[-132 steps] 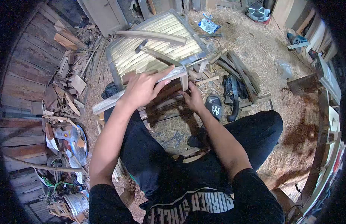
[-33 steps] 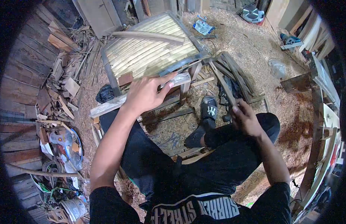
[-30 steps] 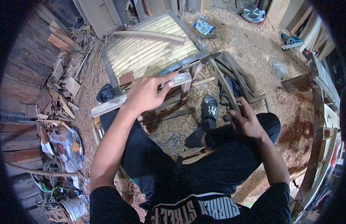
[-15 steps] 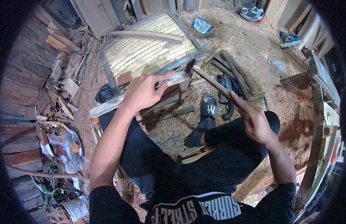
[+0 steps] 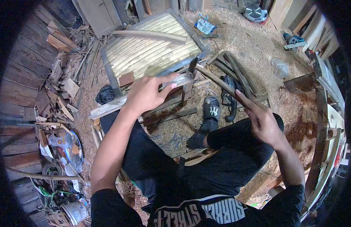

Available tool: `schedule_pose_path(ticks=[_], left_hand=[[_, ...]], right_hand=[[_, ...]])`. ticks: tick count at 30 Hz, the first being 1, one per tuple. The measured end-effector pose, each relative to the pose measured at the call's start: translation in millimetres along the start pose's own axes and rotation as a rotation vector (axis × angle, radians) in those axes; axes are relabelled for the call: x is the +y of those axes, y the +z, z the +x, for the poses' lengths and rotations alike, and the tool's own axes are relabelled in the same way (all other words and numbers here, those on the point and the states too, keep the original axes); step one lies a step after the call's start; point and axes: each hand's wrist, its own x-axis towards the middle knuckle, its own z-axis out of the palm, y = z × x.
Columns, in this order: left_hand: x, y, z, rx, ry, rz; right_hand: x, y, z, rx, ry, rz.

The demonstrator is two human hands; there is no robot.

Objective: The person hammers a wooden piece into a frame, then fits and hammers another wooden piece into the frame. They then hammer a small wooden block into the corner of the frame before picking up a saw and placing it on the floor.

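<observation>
My left hand [image 5: 145, 94] is closed around a pale wooden strip [image 5: 109, 107], thumb on the near side and fingers over the far side, close to the strip's right end. In my right hand [image 5: 263, 123] is a hammer [image 5: 219, 82], gripped low on its wooden handle with the index finger stretched along it. Its dark head is right at the strip's end. Below that end stands a short upright piece of wood [image 5: 186, 94]. A small brown wood block [image 5: 126, 79] sits just beyond my left hand.
Beyond my hands lies a framed slatted panel [image 5: 152, 53] with a loose batten [image 5: 149, 35] across it. Dark wood strips [image 5: 239, 72] are piled to its right. A circular saw [image 5: 255, 13] rests at the back. Offcuts [image 5: 72, 89] and a white bucket [image 5: 75, 212] line the left.
My right hand has shifted slightly to the right with the hammer, and the hammer head has moved a little. My left hand keeps its hold on the wooden strip.
</observation>
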Motion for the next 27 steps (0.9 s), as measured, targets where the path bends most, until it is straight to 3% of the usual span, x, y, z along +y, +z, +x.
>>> schedule_pose_path(ticks=[13,23,25,27], left_hand=[[5.2,-2.6,0.9,-0.056,-0.123,0.023],[2.3,-0.7,-1.1,-0.001,-0.037,-0.010],[3.8,-2.2,-1.5,0.003,-0.026,-0.027],[10.4,-8.0,-0.5,-0.042,-0.081,-0.017]], right_hand=[[-5.0,-5.7,1.6,-0.012,0.018,-0.065],[-8.5,-18.8,3.4,-0.042,0.043,-0.125],[-2.1,-19.1,3.7,0.205,-0.152,-0.063],[-2.8,-15.0,-1.7,0.266,-0.138,-0.031]])
